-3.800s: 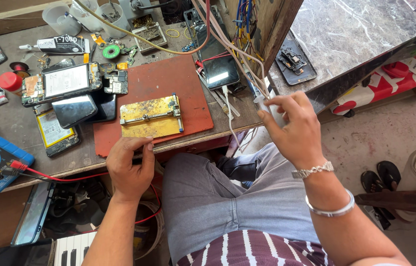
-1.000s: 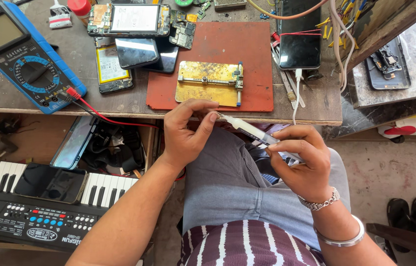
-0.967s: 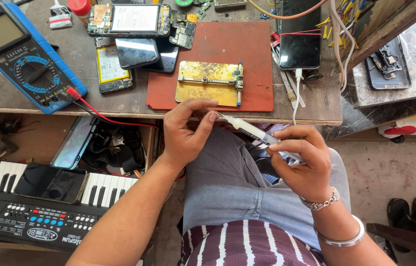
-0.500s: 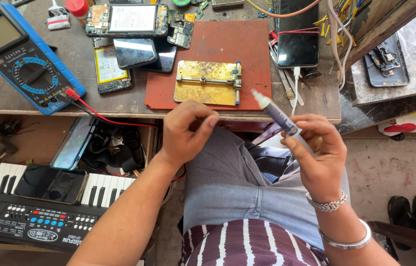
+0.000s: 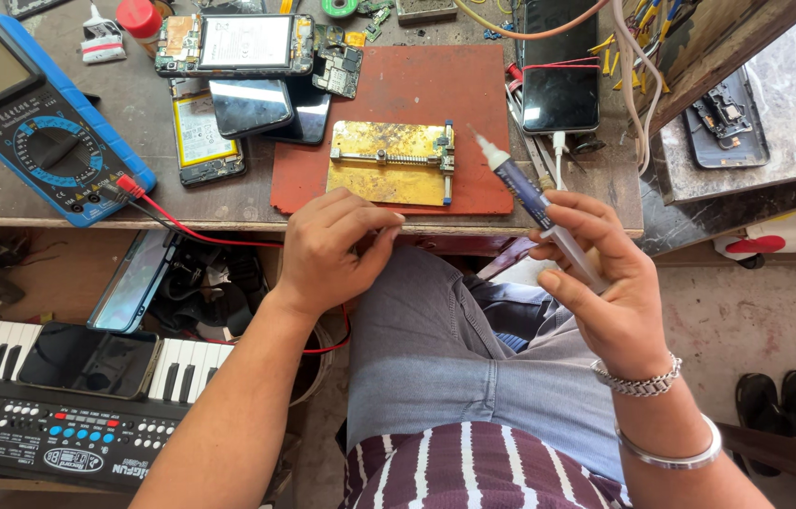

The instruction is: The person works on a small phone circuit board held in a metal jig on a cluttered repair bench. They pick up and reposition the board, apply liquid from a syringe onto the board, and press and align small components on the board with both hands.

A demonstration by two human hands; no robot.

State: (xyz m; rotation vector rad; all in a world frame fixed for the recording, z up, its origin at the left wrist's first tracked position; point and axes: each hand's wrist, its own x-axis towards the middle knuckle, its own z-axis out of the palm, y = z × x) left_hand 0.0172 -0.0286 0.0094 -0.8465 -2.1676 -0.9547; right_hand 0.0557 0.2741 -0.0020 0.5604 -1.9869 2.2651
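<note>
My right hand [image 5: 605, 283] grips a slim syringe [image 5: 522, 187] with a dark blue label and a white tip, its tip aimed up-left toward the bench edge. My left hand [image 5: 332, 247] hovers at the front edge of the workbench, fingers pinched together; whether something small sits between them I cannot tell. Just beyond both hands a yellow metal board holder [image 5: 390, 173] lies on a red-brown mat [image 5: 417, 90].
A blue multimeter [image 5: 35, 123] with a red lead lies at the left. Opened phones [image 5: 238, 42] and loose boards sit behind the mat; a black phone [image 5: 560, 71] on a cable is at the right. Below the bench are a keyboard [image 5: 68, 405] and a phone on it.
My right hand has turned the syringe from lying across my lap to pointing up toward the bench. My left hand let go of its tip and rose to the bench edge.
</note>
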